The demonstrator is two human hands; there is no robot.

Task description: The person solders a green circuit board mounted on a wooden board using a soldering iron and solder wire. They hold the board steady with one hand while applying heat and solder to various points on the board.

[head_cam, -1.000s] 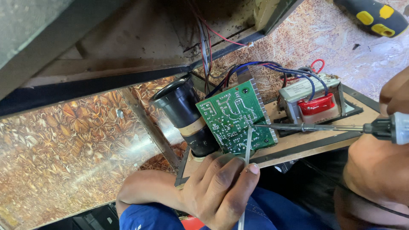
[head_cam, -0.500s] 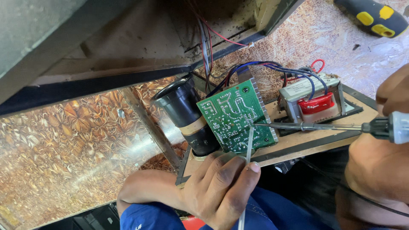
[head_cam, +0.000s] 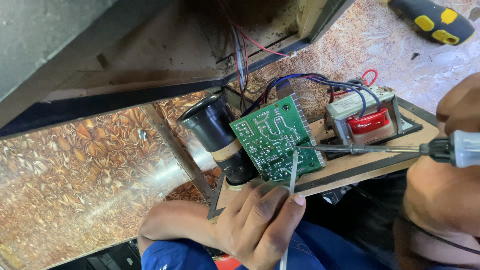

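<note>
A green circuit board (head_cam: pixel 275 137) stands tilted on a wooden panel (head_cam: pixel 350 172), solder side facing me. My left hand (head_cam: pixel 255 225) pinches a thin solder wire (head_cam: pixel 293 172) whose end touches the board. My right hand (head_cam: pixel 445 190) grips a soldering iron (head_cam: pixel 380 148) by its pale handle; the metal tip rests on the board next to the wire's end. Blue, red and black wires (head_cam: pixel 320 82) run from the board's top to a transformer with red windings (head_cam: pixel 365 120).
A black cylindrical part (head_cam: pixel 215 135) sits left of the board. A dark open cabinet (head_cam: pixel 150 55) lies above. A black and yellow screwdriver handle (head_cam: pixel 432 20) lies at the top right on the patterned brown floor (head_cam: pixel 75 180). My blue-clad knee (head_cam: pixel 200 255) is below.
</note>
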